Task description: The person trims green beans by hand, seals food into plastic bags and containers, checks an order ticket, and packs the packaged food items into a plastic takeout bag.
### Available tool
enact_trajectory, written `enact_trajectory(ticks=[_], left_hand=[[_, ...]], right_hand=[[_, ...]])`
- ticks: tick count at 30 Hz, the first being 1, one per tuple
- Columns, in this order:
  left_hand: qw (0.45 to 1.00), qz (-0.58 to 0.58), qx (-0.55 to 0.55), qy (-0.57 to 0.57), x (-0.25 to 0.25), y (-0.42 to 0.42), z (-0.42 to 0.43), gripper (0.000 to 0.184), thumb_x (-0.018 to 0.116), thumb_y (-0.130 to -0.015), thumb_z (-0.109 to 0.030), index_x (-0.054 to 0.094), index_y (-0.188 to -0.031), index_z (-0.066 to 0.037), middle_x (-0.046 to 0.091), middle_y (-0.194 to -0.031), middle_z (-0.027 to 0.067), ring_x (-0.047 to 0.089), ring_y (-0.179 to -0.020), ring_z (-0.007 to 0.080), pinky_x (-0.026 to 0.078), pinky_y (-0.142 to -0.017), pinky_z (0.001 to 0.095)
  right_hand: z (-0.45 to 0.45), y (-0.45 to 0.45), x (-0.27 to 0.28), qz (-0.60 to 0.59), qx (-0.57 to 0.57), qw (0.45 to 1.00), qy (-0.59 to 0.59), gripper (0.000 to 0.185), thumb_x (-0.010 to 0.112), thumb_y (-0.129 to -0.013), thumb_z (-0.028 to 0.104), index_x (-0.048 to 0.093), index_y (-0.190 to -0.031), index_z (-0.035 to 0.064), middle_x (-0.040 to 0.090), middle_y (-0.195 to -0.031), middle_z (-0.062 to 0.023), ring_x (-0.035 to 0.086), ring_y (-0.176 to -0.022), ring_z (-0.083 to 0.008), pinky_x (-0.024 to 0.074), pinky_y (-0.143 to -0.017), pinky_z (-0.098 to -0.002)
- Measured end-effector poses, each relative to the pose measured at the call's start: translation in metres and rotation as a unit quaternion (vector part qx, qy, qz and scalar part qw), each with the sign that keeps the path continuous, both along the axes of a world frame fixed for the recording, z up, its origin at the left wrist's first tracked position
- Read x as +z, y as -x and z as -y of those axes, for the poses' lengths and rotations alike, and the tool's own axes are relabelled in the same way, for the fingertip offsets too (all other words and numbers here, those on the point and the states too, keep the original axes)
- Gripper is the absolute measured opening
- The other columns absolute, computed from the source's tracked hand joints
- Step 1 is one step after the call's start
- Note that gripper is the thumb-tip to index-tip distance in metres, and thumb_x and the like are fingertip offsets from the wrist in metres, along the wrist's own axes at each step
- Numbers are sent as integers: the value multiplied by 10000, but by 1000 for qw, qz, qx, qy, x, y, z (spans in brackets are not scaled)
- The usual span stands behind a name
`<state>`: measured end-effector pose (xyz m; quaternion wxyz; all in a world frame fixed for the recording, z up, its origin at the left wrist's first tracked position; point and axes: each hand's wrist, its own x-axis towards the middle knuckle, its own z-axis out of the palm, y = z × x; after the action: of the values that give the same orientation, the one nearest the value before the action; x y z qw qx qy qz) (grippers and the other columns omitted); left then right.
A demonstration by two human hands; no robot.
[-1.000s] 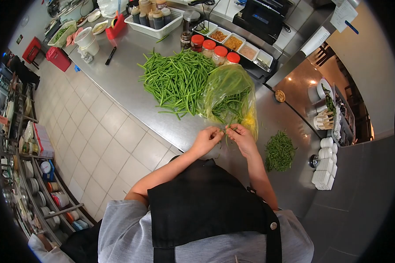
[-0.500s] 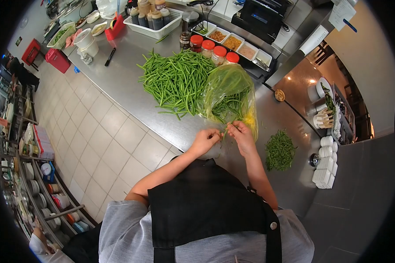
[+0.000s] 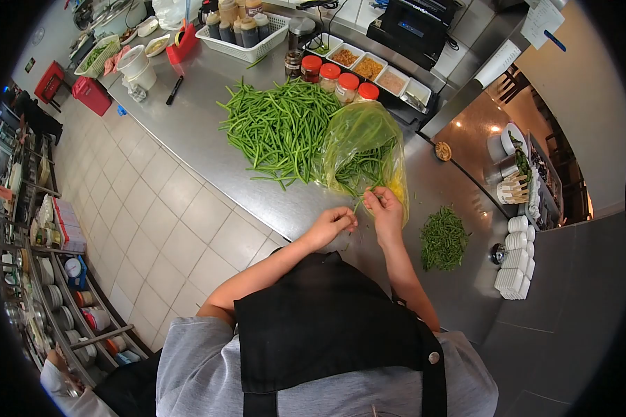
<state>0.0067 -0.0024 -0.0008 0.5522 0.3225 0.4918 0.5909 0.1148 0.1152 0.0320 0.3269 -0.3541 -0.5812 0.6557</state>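
My right hand (image 3: 384,208) pinches a slender green bean (image 3: 359,203) between thumb and fingers, just in front of the plastic bag. Left of it, my left hand (image 3: 332,227) is closed, fingertips pressed together near the bean's lower end; whatever it grips is too small to make out. A translucent yellow-green plastic bag (image 3: 358,128) lies open on the counter, with more beans inside. Beside the bag spreads a large heap of green beans (image 3: 278,128). To the right of my hands sits a smaller pile of short green pieces (image 3: 445,238).
The steel counter (image 3: 202,139) carries red-lidded jars (image 3: 347,85), a tray of ingredient containers (image 3: 368,67), a white basket of bottles (image 3: 242,43) and a black marker (image 3: 174,91). Stacked white dishes (image 3: 515,271) stand at right. Another person's sleeve (image 3: 59,382) shows at lower left.
My hands have drawn slightly apart: the left moved a little down, the right shifted slightly with the bean. The other person's arm at lower left has moved.
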Motion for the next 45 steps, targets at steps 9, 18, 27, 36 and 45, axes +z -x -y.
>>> enact_trajectory(ticks=[9,18,27,36,45], left_hand=[[938,-341,7,66,6,-1,7,120,580,-809,-119,669,-812,-38,618,-809,98,614,-767,200,450,-757,274],[906,-391,163,6,8,0,1,139,675,-805,-140,617,-872,-34,647,-842,92,649,-778,237,501,-681,378],[987,130,94,3,-4,4,2,184,549,-927,-94,517,-1067,20,599,-1043,136,629,-977,204,522,-894,315],[987,66,134,59,-6,6,2,223,561,-953,-196,557,-938,27,644,-910,106,663,-843,171,562,-783,280],[980,150,116,58,-8,7,1,330,469,-995,-217,564,-1097,82,663,-993,162,666,-892,205,550,-835,302]], right_hand=[[8,2,3,94,-13,979,-179,114,681,-821,42,619,-904,-6,641,-778,-59,583,-657,-108,455,-581,-257],[2,-8,8,183,140,927,-295,176,707,-785,75,615,-896,-26,644,-788,-156,622,-630,-232,473,-574,-333],[1,-7,-1,197,151,938,-241,160,692,-781,52,637,-916,-16,621,-785,-138,607,-629,-204,476,-574,-312],[19,-3,-6,183,165,927,-282,287,699,-773,-1,623,-1048,-30,569,-824,-93,589,-688,-150,487,-628,-279],[24,-4,7,241,87,866,-429,122,685,-796,54,679,-911,16,641,-834,-94,642,-711,-225,501,-617,-320]])
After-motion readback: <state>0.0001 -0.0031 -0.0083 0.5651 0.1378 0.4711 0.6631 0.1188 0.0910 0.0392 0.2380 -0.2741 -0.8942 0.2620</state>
